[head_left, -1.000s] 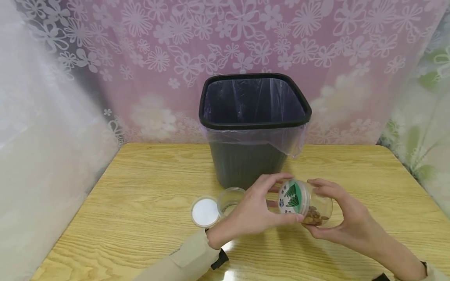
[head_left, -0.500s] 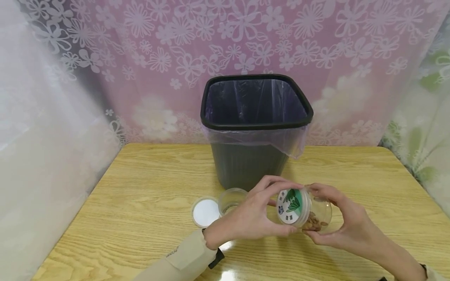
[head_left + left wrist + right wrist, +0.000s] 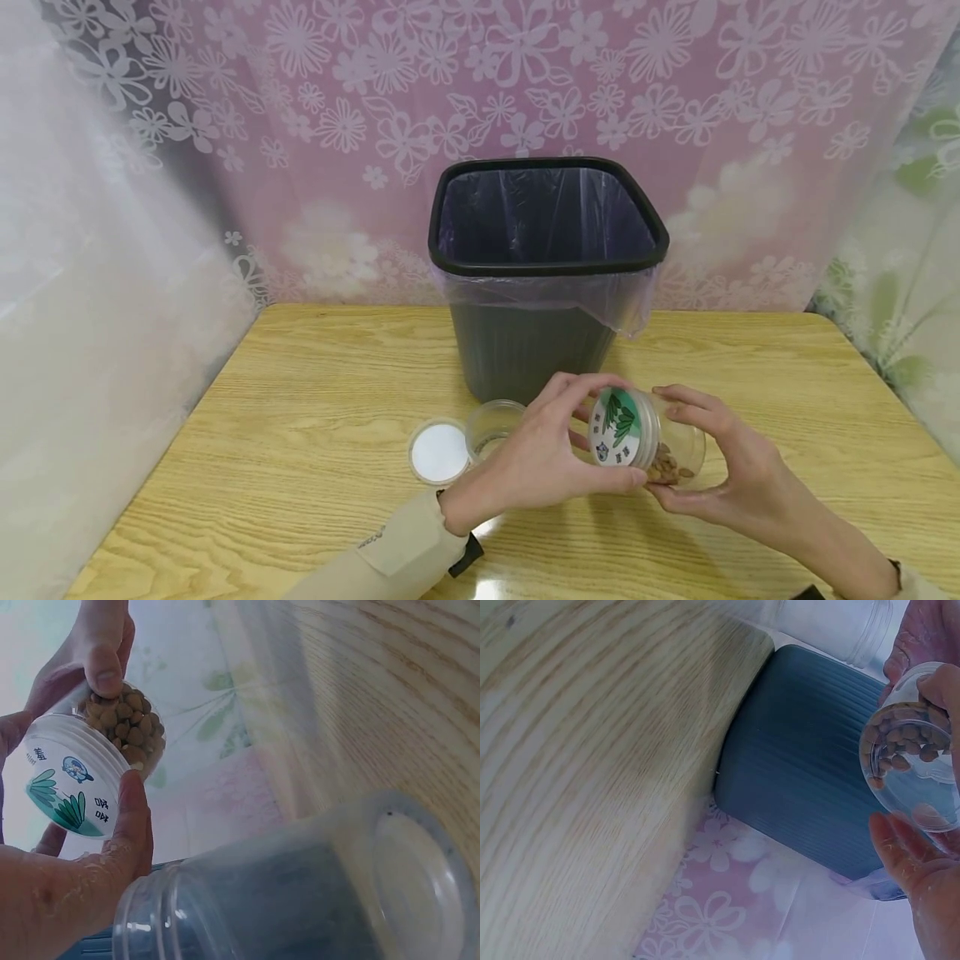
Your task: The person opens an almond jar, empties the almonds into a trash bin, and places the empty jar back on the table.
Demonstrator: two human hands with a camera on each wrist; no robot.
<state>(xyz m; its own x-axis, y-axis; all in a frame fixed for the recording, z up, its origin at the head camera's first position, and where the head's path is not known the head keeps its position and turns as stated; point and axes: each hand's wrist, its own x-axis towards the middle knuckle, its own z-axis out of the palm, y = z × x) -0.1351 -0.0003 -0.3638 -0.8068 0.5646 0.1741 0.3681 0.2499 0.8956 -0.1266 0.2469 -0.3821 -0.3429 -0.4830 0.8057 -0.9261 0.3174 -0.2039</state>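
Note:
A clear plastic jar (image 3: 688, 437) is held tilted on its side above the table, its lid turned to the left. Several brown nut-like pieces (image 3: 124, 724) lie inside against its lower wall. My left hand (image 3: 528, 467) grips the white-and-green printed lid (image 3: 617, 427), thumb below and fingers over the top edge. The jar's body is held by my right hand (image 3: 757, 467), with its thumb underneath and its fingers above. In the right wrist view the jar's round base (image 3: 922, 795) shows between the fingers. The lid is seated on the jar's mouth.
A dark bin (image 3: 532, 346) with a purple liner (image 3: 547, 217) stands behind the hands. Left of the left hand, a second clear jar (image 3: 495, 417) without a lid stands on the wooden table (image 3: 315, 392), beside a white-centred lid (image 3: 438, 452). Floral curtains (image 3: 337, 125) hang behind.
The lid's print has turned counter-clockwise as seen from the head, and the left fingers have shifted along the lid's rim. The jar dipped slightly and came back up. Both hands remain on it.

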